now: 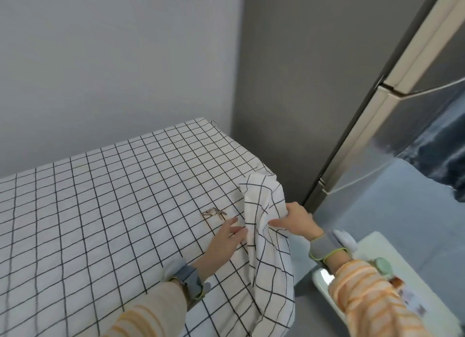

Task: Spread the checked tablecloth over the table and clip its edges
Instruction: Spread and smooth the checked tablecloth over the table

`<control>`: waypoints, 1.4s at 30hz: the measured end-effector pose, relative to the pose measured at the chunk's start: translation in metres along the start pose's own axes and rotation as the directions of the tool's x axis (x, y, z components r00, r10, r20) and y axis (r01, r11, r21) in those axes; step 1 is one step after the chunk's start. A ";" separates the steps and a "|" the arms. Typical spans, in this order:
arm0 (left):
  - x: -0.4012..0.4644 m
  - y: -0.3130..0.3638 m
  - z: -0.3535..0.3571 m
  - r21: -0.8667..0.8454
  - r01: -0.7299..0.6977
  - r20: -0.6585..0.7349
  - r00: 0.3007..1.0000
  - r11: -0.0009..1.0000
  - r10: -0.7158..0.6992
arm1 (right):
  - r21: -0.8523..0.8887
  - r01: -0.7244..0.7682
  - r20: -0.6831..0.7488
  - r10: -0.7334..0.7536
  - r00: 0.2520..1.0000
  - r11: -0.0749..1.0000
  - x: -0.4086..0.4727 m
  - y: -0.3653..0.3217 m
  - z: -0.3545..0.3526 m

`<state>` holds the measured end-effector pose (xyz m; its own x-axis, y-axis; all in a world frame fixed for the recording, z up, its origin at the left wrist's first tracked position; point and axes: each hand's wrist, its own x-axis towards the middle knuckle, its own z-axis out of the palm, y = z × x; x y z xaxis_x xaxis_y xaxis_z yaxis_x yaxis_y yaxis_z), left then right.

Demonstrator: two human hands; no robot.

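The white tablecloth with a black check [105, 198] lies spread over the table. Its right edge is lifted and bunched up in a loose fold. My right hand [295, 223] grips that fold from the right side, just off the table's edge. My left hand [226, 241] rests flat on the cloth beside the fold, fingers spread and pointing away from me. A small metal clip [214, 212] lies on the cloth just beyond my left fingertips, touched by neither hand.
A grey wall runs behind the table. A tall fridge [392, 125] stands close on the right, leaving a narrow gap at the table's right edge. A white stool or tray with small items [372, 246] sits low at the right, under my right arm.
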<state>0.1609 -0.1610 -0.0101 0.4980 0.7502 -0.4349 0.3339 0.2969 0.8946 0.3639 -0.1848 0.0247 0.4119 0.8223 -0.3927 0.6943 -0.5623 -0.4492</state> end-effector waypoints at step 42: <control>-0.010 -0.075 0.137 0.951 -0.307 0.305 0.891 -0.050 0.337 | 0.686 -0.184 0.150 0.111 0.982 0.704 -0.003 0.207 -0.015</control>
<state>0.2408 -0.2712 -0.0869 0.8002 0.5882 -0.1170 0.5915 -0.8063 -0.0086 0.5155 -0.3027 -0.0551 0.3935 0.7322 -0.5560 0.0082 -0.6075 -0.7943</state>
